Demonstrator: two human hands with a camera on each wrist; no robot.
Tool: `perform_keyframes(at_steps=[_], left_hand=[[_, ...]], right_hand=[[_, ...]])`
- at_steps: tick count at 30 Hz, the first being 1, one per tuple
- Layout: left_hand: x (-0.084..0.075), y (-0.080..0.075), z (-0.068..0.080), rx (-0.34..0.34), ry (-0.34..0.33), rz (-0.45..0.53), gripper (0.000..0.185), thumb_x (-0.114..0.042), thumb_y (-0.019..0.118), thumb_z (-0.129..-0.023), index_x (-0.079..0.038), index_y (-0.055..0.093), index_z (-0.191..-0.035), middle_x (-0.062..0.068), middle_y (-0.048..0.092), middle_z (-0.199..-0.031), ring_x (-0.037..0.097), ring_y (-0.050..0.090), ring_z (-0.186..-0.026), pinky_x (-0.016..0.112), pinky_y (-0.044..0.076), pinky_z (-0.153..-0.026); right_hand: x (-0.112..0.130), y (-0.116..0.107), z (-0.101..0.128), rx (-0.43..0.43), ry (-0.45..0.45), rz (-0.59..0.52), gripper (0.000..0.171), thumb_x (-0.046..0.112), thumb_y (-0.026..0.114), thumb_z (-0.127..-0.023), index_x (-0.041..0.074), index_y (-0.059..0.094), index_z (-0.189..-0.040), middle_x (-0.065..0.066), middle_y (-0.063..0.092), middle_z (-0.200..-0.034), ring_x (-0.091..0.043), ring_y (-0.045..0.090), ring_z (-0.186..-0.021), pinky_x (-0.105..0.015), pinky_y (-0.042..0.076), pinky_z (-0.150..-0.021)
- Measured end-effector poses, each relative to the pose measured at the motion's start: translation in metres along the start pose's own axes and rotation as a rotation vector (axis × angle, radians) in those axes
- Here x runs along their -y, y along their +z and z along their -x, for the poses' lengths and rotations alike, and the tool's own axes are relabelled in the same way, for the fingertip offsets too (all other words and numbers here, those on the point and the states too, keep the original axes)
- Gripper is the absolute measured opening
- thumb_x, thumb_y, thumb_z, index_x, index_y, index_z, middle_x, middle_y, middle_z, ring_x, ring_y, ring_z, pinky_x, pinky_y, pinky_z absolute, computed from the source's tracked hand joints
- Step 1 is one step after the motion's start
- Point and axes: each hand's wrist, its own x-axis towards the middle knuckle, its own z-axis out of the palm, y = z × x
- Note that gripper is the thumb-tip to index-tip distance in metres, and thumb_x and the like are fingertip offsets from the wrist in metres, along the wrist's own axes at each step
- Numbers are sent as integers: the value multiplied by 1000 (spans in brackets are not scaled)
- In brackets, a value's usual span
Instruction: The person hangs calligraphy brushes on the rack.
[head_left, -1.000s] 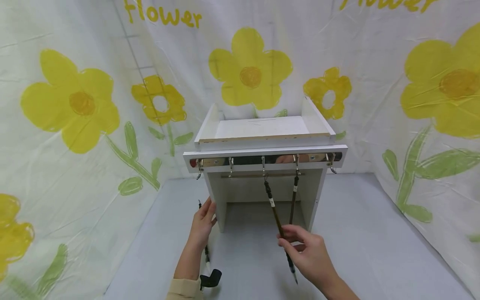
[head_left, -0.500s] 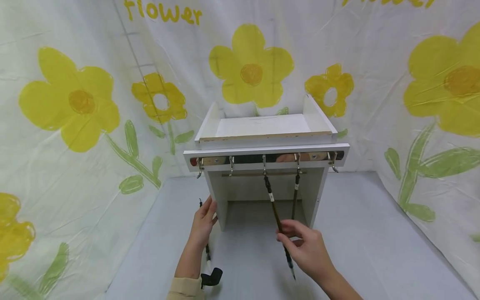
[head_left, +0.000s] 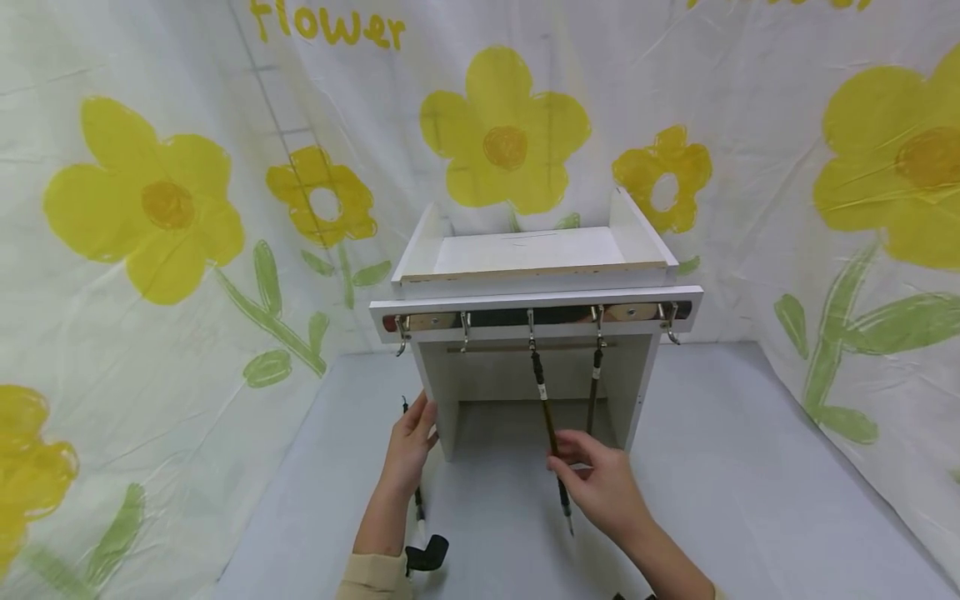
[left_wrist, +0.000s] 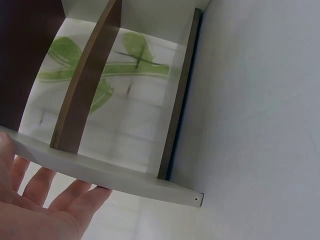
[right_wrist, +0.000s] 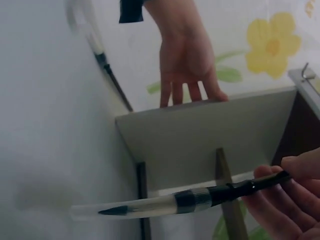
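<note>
- The right hand (head_left: 603,492) is nearest the person. Its fingers (right_wrist: 295,192) are curled tight around the long dark calligraphy brush with a clear cap on its tip (head_left: 552,442).
- This brush hangs from the middle metal hook (head_left: 530,321). It leans, with its capped tip (right_wrist: 125,210) low and pulled toward the person.
- To do this step well, the hand should likely hold the brush softly and let it swing down slowly until it hangs straight. A quick tug could slip its loop off the hook.
- The left hand (head_left: 411,446) is flat, with its fingers straight and apart, and holds nothing. It rests against the left side panel of the small white wooden rack (head_left: 433,392). Pressing there should keep the rack from sliding.
- A second dark brush lying on the grey table top (head_left: 415,492) is just beside the left hand. Its pale capped tip points back toward the person.
- A black strap piece (head_left: 427,552) sits by the left wrist.
- A thin brown brush (head_left: 593,396) hangs straight from the next hook to the right, close to the held brush. The hand should take care not to bump it.
- The other three hooks on the shiny rail (head_left: 536,317) hold nothing.
- Far behind is a white plastic sheet with big yellow flowers (head_left: 506,137).
</note>
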Motion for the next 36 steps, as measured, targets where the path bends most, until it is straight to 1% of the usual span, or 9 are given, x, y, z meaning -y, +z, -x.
perform_keyframes(at_steps=[6,10,14,20,24,28,32,34,36], left_hand=[[1,-1,1,0,13,-12,63,-47,50,-104,-18,35,-158,5,30,-165,32,31,-150,57,37,-114],[0,0,0,-4,8,-13,62,-47,50,-104,-18,36,-158,4,31,-165,31,32,-150,56,37,-115],[-1,-1,0,-6,-1,-2,61,-45,50,-105,-18,36,-158,5,31,-165,31,31,-150,57,36,-116],[-1,-1,1,-3,-3,-1,61,-44,50,-105,-18,36,-158,6,31,-165,31,31,-150,57,36,-115],[1,0,1,-14,1,9,60,-44,50,-105,-18,37,-157,5,32,-164,31,32,-150,57,36,-115],[0,-1,1,-19,3,8,60,-44,51,-105,-18,37,-157,6,32,-164,31,32,-150,57,36,-115],[-1,0,1,-14,0,1,61,-44,50,-105,-18,36,-158,6,32,-164,31,33,-150,56,37,-115],[-1,0,1,-14,-1,3,61,-44,50,-105,-17,36,-158,6,32,-164,30,33,-150,56,37,-115],[-1,1,1,-14,0,5,62,-45,51,-105,-17,36,-158,6,32,-164,31,33,-150,55,37,-115]], right_hand=[[-10,8,-6,-7,-64,68,29,-2,80,-84,7,70,-110,-2,77,-92,-10,74,-82,-22,61,-70],[-10,5,-7,0,-109,49,34,-5,78,-84,5,68,-115,-8,76,-105,-21,75,-92,-26,62,-76],[-3,-2,-6,-4,-115,25,38,-9,76,-85,6,67,-118,-7,74,-111,-24,74,-98,-28,63,-78],[2,-27,-11,-123,-197,102,32,-4,76,-87,7,69,-116,-4,76,-103,-14,74,-89,-19,60,-72],[-4,-52,-22,-231,-257,137,27,-5,73,-89,0,69,-114,-8,75,-96,-4,71,-81,-11,56,-72],[-13,-75,-31,-336,-255,116,27,-10,69,-89,-5,68,-115,-14,73,-93,4,66,-81,-8,55,-74],[-22,-91,-36,-448,-230,106,28,-9,65,-92,-7,66,-121,-21,70,-102,2,64,-91,-7,53,-78],[-29,-94,-39,-459,-184,70,33,-6,62,-96,-5,61,-129,-23,67,-113,-3,63,-102,-7,52,-82],[-39,-95,-42,-424,-109,21,39,1,57,-101,0,53,-140,-20,62,-125,-9,59,-115,-7,49,-90]])
